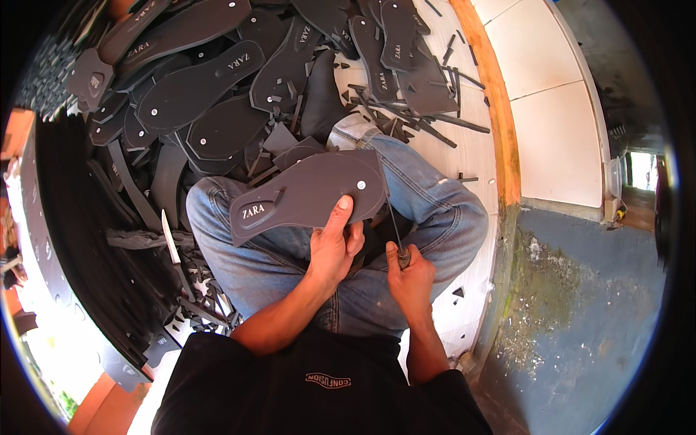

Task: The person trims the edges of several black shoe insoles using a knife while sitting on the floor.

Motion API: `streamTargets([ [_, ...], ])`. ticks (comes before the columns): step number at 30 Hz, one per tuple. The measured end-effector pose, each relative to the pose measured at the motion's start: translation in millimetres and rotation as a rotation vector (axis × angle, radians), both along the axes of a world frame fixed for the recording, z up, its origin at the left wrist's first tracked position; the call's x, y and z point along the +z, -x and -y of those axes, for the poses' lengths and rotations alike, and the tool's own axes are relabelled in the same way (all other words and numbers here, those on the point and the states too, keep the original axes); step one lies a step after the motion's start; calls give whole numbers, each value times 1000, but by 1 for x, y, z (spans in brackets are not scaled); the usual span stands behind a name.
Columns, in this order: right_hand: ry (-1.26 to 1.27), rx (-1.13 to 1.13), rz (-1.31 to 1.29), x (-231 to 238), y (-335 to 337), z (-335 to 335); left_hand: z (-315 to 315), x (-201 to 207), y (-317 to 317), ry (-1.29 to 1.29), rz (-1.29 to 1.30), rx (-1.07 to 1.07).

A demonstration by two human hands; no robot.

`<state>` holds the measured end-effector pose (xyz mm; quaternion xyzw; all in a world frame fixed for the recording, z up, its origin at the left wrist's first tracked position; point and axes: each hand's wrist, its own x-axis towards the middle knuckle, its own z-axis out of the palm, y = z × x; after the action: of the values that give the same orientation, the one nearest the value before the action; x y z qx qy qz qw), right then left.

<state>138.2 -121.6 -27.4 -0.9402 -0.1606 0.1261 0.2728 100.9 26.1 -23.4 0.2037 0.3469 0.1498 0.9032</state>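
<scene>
One black sole (308,190) above our lap (362,308), our left grip (333,248) clasping its near edge, our right grip (411,277) wrapped round a knife (404,256) at its right end; we judge its curved sides cut, its angular ends untrimmed, with more soles (199,85) heaped far left.

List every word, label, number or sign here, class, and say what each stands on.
Wording is described, not copied.
Held sole: one short pale word on the raised oval pad; a small round white mark, too small to read.
Piled soles: similar pale words on several; their white dots are unreadable.
Black shirt: one word inside an outlined badge.
</scene>
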Motion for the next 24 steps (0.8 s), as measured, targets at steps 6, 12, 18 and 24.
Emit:
streamTargets([
  [6, 26, 2, -10, 2, 3, 2, 1, -3, 3, 9, 20, -5],
  [12, 71, 35, -60, 5, 0, -16, 0, -24, 24, -29, 56, -53],
  [18, -43, 101, 5, 4, -14, -44, 7, -19, 43, -16, 22, -74],
  [24, -21, 109, -47, 8, -10, -22, 17, -17, 51, 57, 50, -41],
])
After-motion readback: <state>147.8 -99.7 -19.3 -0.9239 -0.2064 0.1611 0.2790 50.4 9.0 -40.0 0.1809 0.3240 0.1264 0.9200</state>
